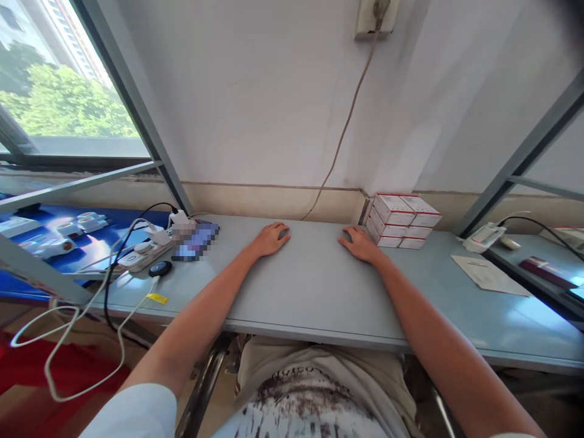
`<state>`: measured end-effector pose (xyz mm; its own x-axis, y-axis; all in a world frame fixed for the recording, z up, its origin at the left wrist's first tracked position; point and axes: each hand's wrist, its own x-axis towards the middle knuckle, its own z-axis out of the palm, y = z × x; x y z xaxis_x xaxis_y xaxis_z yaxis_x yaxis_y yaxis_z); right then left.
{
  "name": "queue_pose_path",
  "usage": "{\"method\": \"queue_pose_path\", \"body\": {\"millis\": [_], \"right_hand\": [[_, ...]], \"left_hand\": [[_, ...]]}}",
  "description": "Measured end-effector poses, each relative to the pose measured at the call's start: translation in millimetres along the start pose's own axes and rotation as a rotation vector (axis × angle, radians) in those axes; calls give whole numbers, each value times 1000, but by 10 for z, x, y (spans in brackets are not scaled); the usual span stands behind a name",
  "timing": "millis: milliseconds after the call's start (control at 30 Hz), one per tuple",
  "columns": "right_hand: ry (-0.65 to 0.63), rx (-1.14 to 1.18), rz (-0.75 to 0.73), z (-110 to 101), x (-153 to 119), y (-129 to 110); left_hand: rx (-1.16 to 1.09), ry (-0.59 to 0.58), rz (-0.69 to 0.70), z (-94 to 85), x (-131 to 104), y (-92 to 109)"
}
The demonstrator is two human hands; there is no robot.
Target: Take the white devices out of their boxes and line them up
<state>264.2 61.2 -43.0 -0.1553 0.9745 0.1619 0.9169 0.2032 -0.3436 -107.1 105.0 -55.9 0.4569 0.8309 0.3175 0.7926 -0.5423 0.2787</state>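
My left hand (271, 239) rests on the grey tabletop (314, 292) toward its back edge, fingers stretched and holding nothing. To its right, my right hand (358, 244) lies on the same surface, its thumb and fingers apart with nothing in them. A stack of small white boxes with red edges (401, 220) stands close beside the right hand, against the wall. Left of the left hand lies a blurred-out, phone-like flat object (197, 240).
At the left sit a power strip (145, 254), a round black device (160, 268) and looping cables (123, 340). A paper sheet (488, 275) and a white adapter (484, 236) are at the right. A cord (343, 131) hangs from the wall socket (375, 18).
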Motion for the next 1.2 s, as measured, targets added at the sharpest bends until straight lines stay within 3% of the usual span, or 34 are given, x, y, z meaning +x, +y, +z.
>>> {"method": "queue_pose_path", "body": {"millis": [1200], "right_hand": [[16,9,-26,37,32,77]], "left_hand": [[-22,0,7,-3,15,-21]]}}
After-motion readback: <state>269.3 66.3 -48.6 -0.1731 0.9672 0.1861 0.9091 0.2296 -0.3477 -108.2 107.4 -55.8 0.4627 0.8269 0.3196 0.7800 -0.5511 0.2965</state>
